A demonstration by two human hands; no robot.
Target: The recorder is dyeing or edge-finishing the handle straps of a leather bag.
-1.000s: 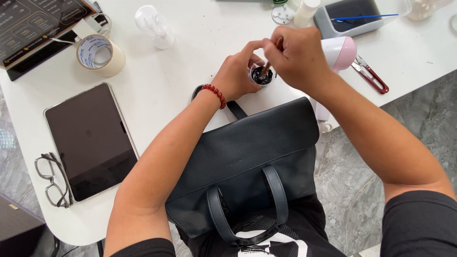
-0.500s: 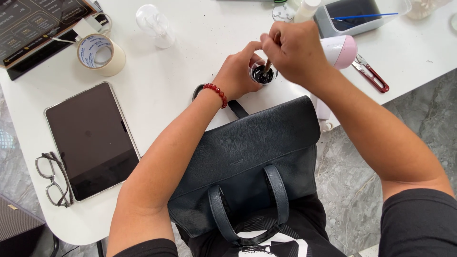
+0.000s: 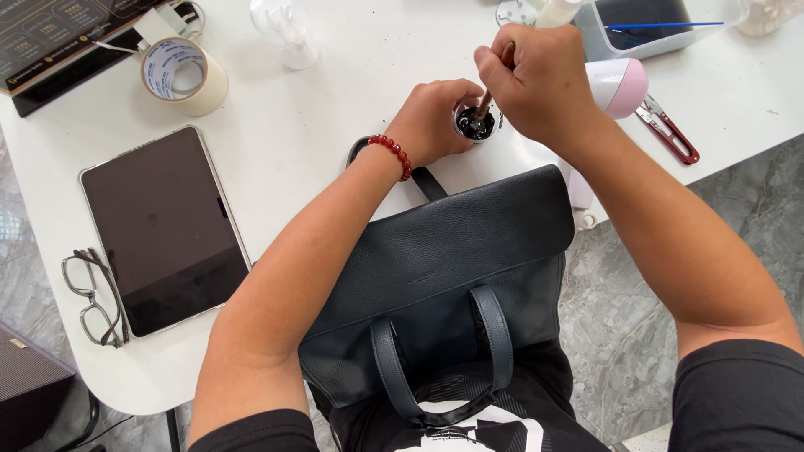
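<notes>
- Right now we have our left hand [image 3: 435, 117] curled round a small open jar [image 3: 476, 124] of dark paste, fingers wrapped about its side, steadying it on the white desk [image 3: 318, 109] just beyond the bag.
- Our right hand [image 3: 536, 79] keeps a tight grip on a brown-handled brush [image 3: 490, 88], its tip dipped into the jar.
- We see a dark leather handbag [image 3: 452, 276] lying across the desk edge and our lap, handles towards us.
- A red bead bracelet [image 3: 392, 153] circles our left wrist.
- To the left lie a tablet [image 3: 163, 226], glasses [image 3: 92, 297] and a tape roll [image 3: 184, 74].
- Right of our hands sit a pink device [image 3: 620, 84] and red snips [image 3: 666, 130].
</notes>
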